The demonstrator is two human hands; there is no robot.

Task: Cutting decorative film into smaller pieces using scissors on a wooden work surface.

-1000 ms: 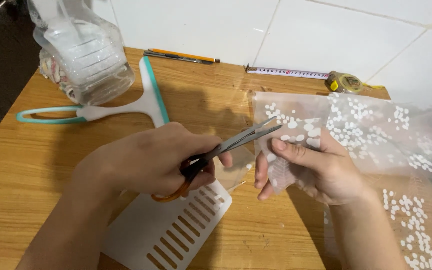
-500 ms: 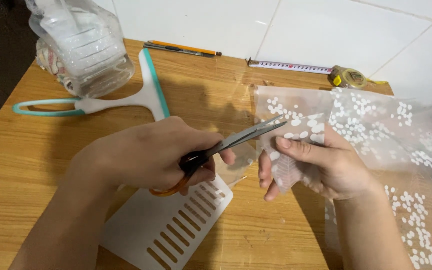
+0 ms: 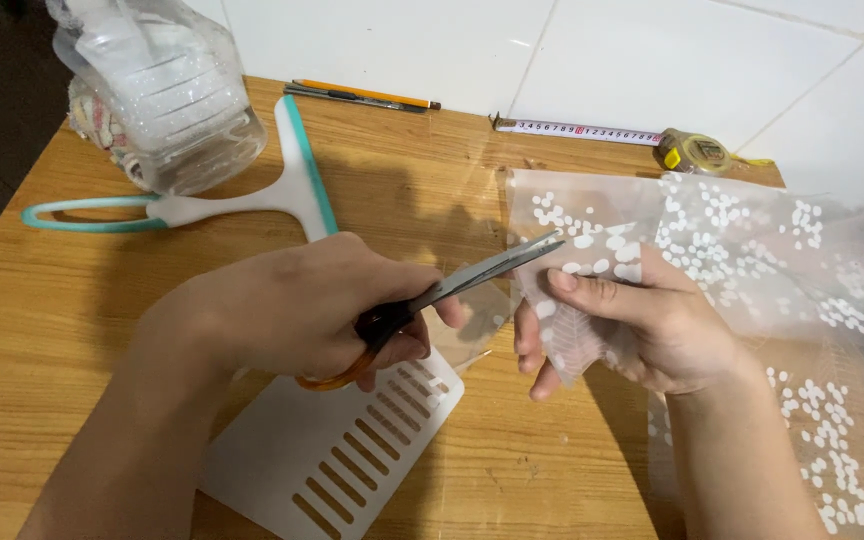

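My left hand [image 3: 302, 310] grips a pair of scissors [image 3: 452, 290] with orange and black handles, the blades pointing right and nearly shut. The blade tips reach the near edge of a translucent plastic sheet [image 3: 732, 250] printed with white dots. My right hand [image 3: 622, 330] pinches that sheet's left end between thumb and fingers, just right of the blades. The sheet spreads to the right over the wooden table [image 3: 52, 330]. A small clear offcut [image 3: 477, 325] lies below the blades.
A white slotted plastic plate [image 3: 342, 450] lies under my left hand. A white and teal squeegee [image 3: 252, 195] and a clear plastic bottle [image 3: 167, 90] sit at the back left. A pencil [image 3: 367, 93], a pen, and a tape measure [image 3: 692, 150] lie along the tiled wall.
The scissor blades have closed further on the sheet's edge. Both hands have stayed in nearly the same spot.
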